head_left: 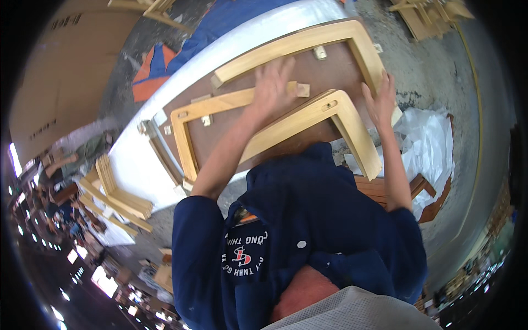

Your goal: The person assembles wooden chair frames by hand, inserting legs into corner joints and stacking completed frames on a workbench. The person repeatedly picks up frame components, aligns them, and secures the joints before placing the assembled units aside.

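Three light L-shaped wooden pieces lie on a brown board before me. The far piece (297,48) has a long rail and a leg at its right. My right hand (381,103) is at that leg's lower end, thumb and fingers apart; firm contact is unclear. My left hand (272,88) is over the end of the middle piece (212,104), fingers spread and slightly blurred, next to the far rail. Nearest my body is the third piece (300,122), with an oval slot near its corner; its left end is hidden behind my left arm and shirt.
The board (324,74) carries small wooden blocks (319,53) and rests on a white surface (132,165). Clear plastic wrapping (426,143) and reddish-brown wood parts (371,190) are at right. More curved wooden pieces (118,192) stand left, below a large cardboard panel (66,71).
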`<state>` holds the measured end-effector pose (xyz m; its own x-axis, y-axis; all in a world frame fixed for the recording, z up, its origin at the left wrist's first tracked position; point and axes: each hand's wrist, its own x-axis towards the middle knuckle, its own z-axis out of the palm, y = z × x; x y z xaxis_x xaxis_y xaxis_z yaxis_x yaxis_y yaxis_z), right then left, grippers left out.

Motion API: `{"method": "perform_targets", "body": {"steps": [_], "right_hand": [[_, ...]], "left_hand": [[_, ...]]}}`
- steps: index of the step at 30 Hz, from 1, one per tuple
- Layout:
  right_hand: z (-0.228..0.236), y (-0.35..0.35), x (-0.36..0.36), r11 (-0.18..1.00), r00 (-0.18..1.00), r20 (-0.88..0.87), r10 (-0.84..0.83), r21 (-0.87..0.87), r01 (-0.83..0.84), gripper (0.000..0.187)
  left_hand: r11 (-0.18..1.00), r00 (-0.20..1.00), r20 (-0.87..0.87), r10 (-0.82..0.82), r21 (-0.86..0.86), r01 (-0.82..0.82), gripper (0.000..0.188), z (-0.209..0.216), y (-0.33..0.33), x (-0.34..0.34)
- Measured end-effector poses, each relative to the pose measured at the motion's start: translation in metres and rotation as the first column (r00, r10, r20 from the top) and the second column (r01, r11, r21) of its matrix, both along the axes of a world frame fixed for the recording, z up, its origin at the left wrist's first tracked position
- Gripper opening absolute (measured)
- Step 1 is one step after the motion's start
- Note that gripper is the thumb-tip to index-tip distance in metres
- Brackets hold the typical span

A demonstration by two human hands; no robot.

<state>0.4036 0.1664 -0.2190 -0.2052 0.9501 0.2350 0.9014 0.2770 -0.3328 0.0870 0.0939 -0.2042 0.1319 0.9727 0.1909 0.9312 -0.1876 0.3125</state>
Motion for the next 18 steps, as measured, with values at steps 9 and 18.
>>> {"method": "perform_targets", "body": {"steps": [9, 18], "right_hand": [[-0.011, -0.123, -0.004, 0.963, 0.984, 0.076, 0.164, -0.227, -0.143, 0.081], [0.108, -0.072, -0.062, 0.894, 0.894, -0.125, 0.431, 0.197, -0.403, 0.064]], "left_hand": [[0.940, 0.984, 0.011, 0.175, -0.300, -0.164, 0.061, -0.026, -0.141, 0.025], [0.953, 0.847, 0.480, 0.228, 0.068, -0.295, 0.050, 0.053, -0.138, -0.001]]}}
